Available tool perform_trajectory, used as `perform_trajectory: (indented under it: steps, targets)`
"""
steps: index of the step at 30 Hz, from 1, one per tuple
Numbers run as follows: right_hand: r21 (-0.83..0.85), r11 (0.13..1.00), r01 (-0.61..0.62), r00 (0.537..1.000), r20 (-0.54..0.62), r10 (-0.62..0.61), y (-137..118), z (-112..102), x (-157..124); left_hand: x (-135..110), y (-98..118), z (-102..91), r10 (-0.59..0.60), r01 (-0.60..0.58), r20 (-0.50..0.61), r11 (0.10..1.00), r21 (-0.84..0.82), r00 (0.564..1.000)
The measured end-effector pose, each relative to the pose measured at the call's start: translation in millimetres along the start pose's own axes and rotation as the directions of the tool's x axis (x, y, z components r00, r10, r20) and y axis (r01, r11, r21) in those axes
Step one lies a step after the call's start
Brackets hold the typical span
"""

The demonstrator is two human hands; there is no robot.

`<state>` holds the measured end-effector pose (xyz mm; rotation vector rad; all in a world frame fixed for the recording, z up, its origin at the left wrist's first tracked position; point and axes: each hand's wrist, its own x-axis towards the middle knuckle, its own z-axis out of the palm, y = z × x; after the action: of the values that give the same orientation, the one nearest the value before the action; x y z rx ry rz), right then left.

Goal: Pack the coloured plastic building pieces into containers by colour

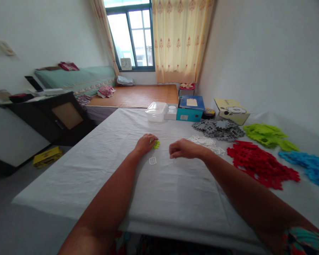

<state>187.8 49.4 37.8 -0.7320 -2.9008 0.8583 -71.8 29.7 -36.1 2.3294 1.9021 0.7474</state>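
My left hand (145, 143) rests on the white tablecloth (95, 170) with its fingers curled round a small lime-green plastic piece (156, 144). Just below that hand a small white lattice piece (152, 160) lies flat on the cloth. My right hand (182, 149) hovers a little to the right with its fingers pinched together; what they hold is too small to make out. A loose pile of white pieces (208, 143) lies just beyond my right hand.
On the right lie heaps of grey pieces (219, 129), lime-green pieces (268, 136), red pieces (260, 164) and blue pieces (309, 166). A clear plastic box (156, 112), a teal box (190, 108) and a yellow carton (231, 110) stand at the far edge. A dark cabinet (53, 117) stands left.
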Motion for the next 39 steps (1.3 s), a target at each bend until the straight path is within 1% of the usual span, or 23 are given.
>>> perform_trajectory:
  steps: [2,4,6,7,8,9,10,12,14,15,17,20,22,24,26,27,29,30,31,33,35,37,39]
  targets:
    - [-0.040,0.991,-0.132,0.990,-0.054,0.129,24.5,-26.6,-10.8,-0.1,-0.8,0.1,0.003,-0.003,-0.005,1.000,-0.009,1.000]
    - [-0.158,0.948,-0.277,0.957,-0.131,0.258,45.4,-47.6,-20.7,0.0,-1.7,0.4,-0.007,0.007,-0.007,1.000,-0.014,1.000]
    - [-0.262,0.884,-0.387,0.908,-0.278,0.315,54.5,-55.5,-24.6,0.4,-2.2,0.7,-0.015,0.014,-0.008,1.000,-0.012,1.000]
    - [-0.283,0.871,-0.401,0.887,-0.359,0.291,53.3,-53.1,-23.2,0.4,-2.3,0.6,-0.017,0.017,-0.009,1.000,-0.008,1.000]
    - [-0.288,0.881,-0.374,0.876,-0.420,0.235,48.1,-46.5,-19.4,0.4,-2.4,0.5,-0.018,0.018,-0.009,1.000,-0.004,1.000]
    - [-0.285,0.909,-0.304,0.881,-0.448,0.154,39.8,-36.0,-13.6,0.4,-2.5,0.3,-0.019,0.019,-0.011,1.000,0.000,1.000]
    - [-0.284,0.939,-0.196,0.896,-0.441,0.054,29.2,-22.3,-6.3,0.2,-2.6,0.0,-0.021,0.021,-0.014,1.000,0.004,1.000]
    - [-0.303,0.951,0.057,0.922,-0.349,-0.167,5.3,10.4,9.4,-0.2,-3.0,-0.6,-0.023,0.024,-0.023,1.000,0.009,0.999]
    - [-0.361,0.903,0.231,0.916,-0.232,-0.327,-15.4,42.9,22.7,-0.4,-3.5,-1.3,-0.034,0.034,-0.038,0.999,0.008,0.999]
    - [-0.397,0.877,0.272,0.911,-0.188,-0.367,-23.1,56.6,27.4,-0.4,-3.7,-1.7,-0.044,0.045,-0.042,0.999,0.007,0.998]
    - [-0.464,0.840,0.283,0.913,-0.138,-0.384,-32.8,75.8,33.0,-0.3,-4.0,-2.8,-0.069,0.069,-0.035,0.998,0.001,0.997]
    - [-0.539,0.804,0.252,0.928,-0.101,-0.358,-38.2,83.4,34.0,-0.2,-4.2,-5.6,-0.082,0.082,0.003,0.997,-0.010,0.997]
    - [-0.577,0.782,0.236,0.936,-0.081,-0.342,-37.6,77.1,31.6,-0.4,-3.8,-8.4,-0.070,0.071,0.033,0.997,-0.030,0.997]
    - [-0.599,0.784,0.164,0.950,-0.118,-0.289,-31.9,63.5,27.1,-0.8,-2.9,-11.9,-0.039,0.043,0.074,0.998,-0.053,0.996]
    - [-0.588,0.809,-0.022,0.961,-0.236,-0.145,-19.0,43.6,20.1,-1.8,-1.9,-16.2,0.020,-0.012,0.131,0.998,-0.064,0.991]
    - [-0.565,0.813,-0.144,0.951,-0.305,-0.044,-10.1,32.3,15.6,-2.4,-1.6,-18.4,0.053,-0.043,0.161,0.997,-0.065,0.986]
    - [-0.506,0.785,-0.358,0.906,-0.391,0.161,9.5,10.0,5.7,-3.6,-1.7,-22.1,0.093,-0.078,0.213,0.994,-0.082,0.973]
    - [-0.488,0.764,-0.423,0.883,-0.410,0.227,18.5,0.7,1.2,-4.1,-1.9,-23.4,0.098,-0.077,0.235,0.992,-0.101,0.967]
    - [-0.477,0.751,-0.456,0.868,-0.426,0.257,25.8,-6.5,-2.4,-4.3,-2.0,-23.9,0.093,-0.063,0.255,0.990,-0.123,0.963]
    - [-0.455,0.771,-0.446,0.856,-0.470,0.217,33.5,-12.8,-4.9,-3.7,-0.5,-23.1,0.064,-0.019,0.266,0.986,-0.168,0.962]
    - [-0.382,0.849,-0.365,0.841,-0.527,0.124,31.4,-8.7,-0.6,-1.7,5.5,-20.1,0.040,0.006,0.206,0.975,-0.221,0.978]
    - [-0.226,0.936,-0.270,0.829,-0.549,0.107,22.4,2.2,8.3,1.0,17.0,-15.7,0.051,-0.028,0.075,0.960,-0.278,0.996]
    - [-0.055,0.978,-0.200,0.838,-0.527,0.141,11.8,14.7,17.3,3.1,32.4,-10.8,0.103,-0.121,-0.076,0.947,-0.298,0.992]
